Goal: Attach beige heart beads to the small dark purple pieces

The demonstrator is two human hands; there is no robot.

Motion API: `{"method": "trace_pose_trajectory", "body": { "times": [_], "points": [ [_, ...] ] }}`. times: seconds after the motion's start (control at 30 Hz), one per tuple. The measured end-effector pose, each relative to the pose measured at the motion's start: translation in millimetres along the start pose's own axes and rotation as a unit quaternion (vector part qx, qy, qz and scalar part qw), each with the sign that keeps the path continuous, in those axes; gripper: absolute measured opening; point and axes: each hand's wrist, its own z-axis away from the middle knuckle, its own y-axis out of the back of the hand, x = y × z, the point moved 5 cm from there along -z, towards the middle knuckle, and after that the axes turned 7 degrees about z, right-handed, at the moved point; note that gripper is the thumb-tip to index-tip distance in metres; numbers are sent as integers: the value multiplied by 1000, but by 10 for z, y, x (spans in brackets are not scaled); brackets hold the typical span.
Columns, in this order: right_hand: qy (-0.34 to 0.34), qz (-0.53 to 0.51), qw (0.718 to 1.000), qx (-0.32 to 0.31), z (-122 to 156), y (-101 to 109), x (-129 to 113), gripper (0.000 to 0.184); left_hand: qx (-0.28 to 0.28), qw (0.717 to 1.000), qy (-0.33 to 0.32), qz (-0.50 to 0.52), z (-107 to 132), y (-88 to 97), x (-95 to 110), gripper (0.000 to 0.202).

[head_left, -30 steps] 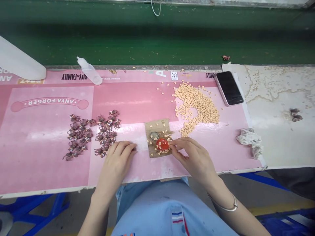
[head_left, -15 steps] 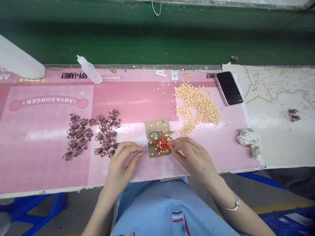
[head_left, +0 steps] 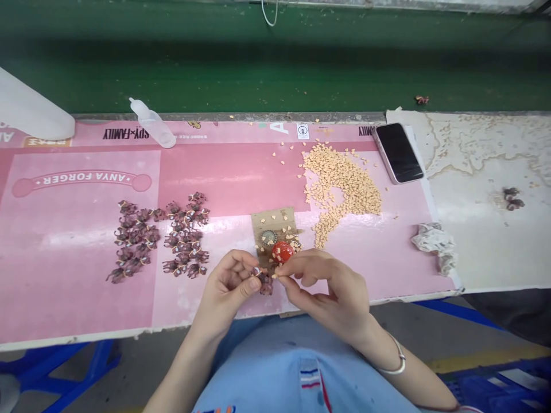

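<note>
A small dark brown animal-like figurine is held between the thumb and fingers of my left hand, over the front edge of the mat. My right hand pinches a tiny tan piece close beside the figurine. Just behind the fingers lies a brown card with tan bits scattered on it. It carries a glossy red blob and a round ridged cap. To the left, several similar brown figurines stand in loose rows.
A heap of tan pieces spreads on the pink mat. A phone, a crumpled tissue and a few brown bits lie to the right. A small plastic bottle and a larger white container are back left.
My right hand has drawn away from the red blob, toward my left hand, with a tan piece. My left hand has moved right, and a figurine now shows in its fingers.
</note>
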Motion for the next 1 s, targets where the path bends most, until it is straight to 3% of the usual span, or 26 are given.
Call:
{"method": "trace_pose_trajectory", "body": {
  "times": [0.23, 0.43, 0.5, 0.6, 0.67, 0.73, 0.8, 0.9, 1.0],
  "points": [
    [30, 15, 999, -22, 18, -75, -20, 24, 3, 999, 27, 27, 16, -17, -8, 49],
    [141, 119, 983, -21, 113, -110, -121, 18, 47, 998, -13, -25, 10, -16, 42, 46],
    [132, 106, 985, -25, 84, -109, -68, 19, 45, 997, -28, -60, -7, -8, 120, 40],
    [44, 77, 996, -25, 14, -40, 135, 22, 31, 991, -59, -114, -167, 29, 357, 27],
    [-25, 91, 995, 12, 15, 82, 307, 21, 8, 976, -102, -193, -449, 39, 608, 21],
    [-78, 104, 989, 65, 77, 240, 469, 18, -3, 933, -150, -326, -908, 41, 883, 15],
    [-117, 107, 982, 104, 181, 388, 614, 13, 64, 879, -167, -442, -1512, 116, 1137, 15],
    [-137, 120, 976, 118, 343, 551, 754, 7, 141, 847, -188, -477, -2426, 238, 1403, 19],
    [-147, 135, 972, 127, 486, 666, 839, 6, 189, 820, -190, -506, -3040, 359, 1494, 22]
  ]
}}
